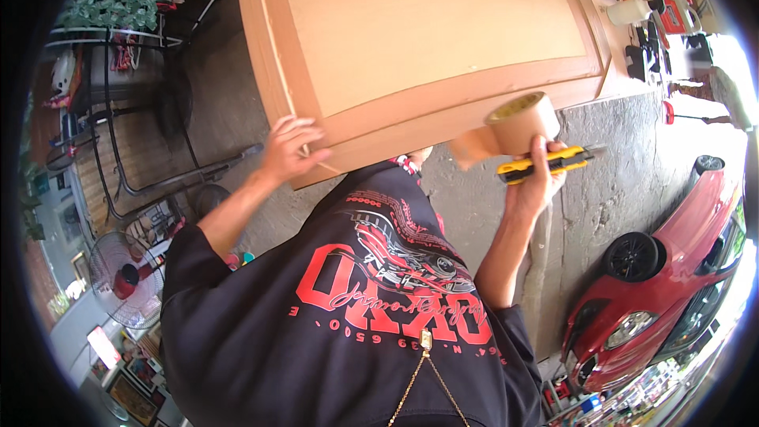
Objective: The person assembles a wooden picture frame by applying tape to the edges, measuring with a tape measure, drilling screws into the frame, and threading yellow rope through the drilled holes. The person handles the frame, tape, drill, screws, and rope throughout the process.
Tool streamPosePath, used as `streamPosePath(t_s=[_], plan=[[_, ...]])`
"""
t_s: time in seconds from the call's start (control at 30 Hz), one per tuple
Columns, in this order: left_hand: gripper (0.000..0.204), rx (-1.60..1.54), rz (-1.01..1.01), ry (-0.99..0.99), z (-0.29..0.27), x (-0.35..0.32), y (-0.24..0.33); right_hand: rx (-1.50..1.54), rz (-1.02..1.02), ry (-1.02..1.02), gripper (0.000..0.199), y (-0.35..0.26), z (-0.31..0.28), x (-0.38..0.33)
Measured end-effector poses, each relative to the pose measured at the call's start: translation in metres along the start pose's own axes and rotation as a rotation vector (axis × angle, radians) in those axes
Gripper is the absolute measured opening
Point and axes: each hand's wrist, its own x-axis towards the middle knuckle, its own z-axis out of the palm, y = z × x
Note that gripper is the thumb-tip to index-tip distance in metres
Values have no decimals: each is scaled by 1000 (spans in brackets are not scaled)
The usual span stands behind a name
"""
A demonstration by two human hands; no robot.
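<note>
A large flat tan panel (427, 24) has wide strips of brown tape along its borders. My left hand (291, 146) rests at its near left corner, fingers stretched over the taped edge and slightly blurred. In my right hand (540, 176) are both a roll of brown packing tape (528, 125) and a yellow-and-black utility knife (552, 164). The roll is tilted above the fingers, and its loose tape end (473, 147) sticks out to the left. The knife lies across the palm, its tip pointing right. Both sit just off the panel's near right side.
At the far right, a white bottle (628, 12), a red container (678, 14) and tools stand beside the panel. A black metal frame (107, 126) and a standing fan (126, 278) are on the left. A red car (656, 269) is parked right, on the concrete floor (609, 158).
</note>
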Motion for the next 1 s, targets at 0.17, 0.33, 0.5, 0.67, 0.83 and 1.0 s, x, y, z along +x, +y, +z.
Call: streamPosePath(t_s=[0.17, 0.33, 0.5, 0.67, 0.83, 1.0], plan=[[85, -1280, -270, 63, 14, 25, 87, 167, 216, -117, 32, 45, 58, -100], [62, -1412, -468, -82, -31, -4, 72, 164, 394, -160, 36, 76, 114, -166], [40, -673, -252, 109, -70, -41, -14, 92, 499, -268, 37, 119, 177, -207], [36, -1412, -364, -110, -126, -53, -118, -251, 504, -385, 51, 175, 235, -176], [43, -1494, -461, -245, -190, -49, -206, -966, 25, -5, 41, 219, 235, -54], [33, -1346, -234, -340, -232, 35, -258, -1466, -488, 178, 57, 242, 245, 5]])
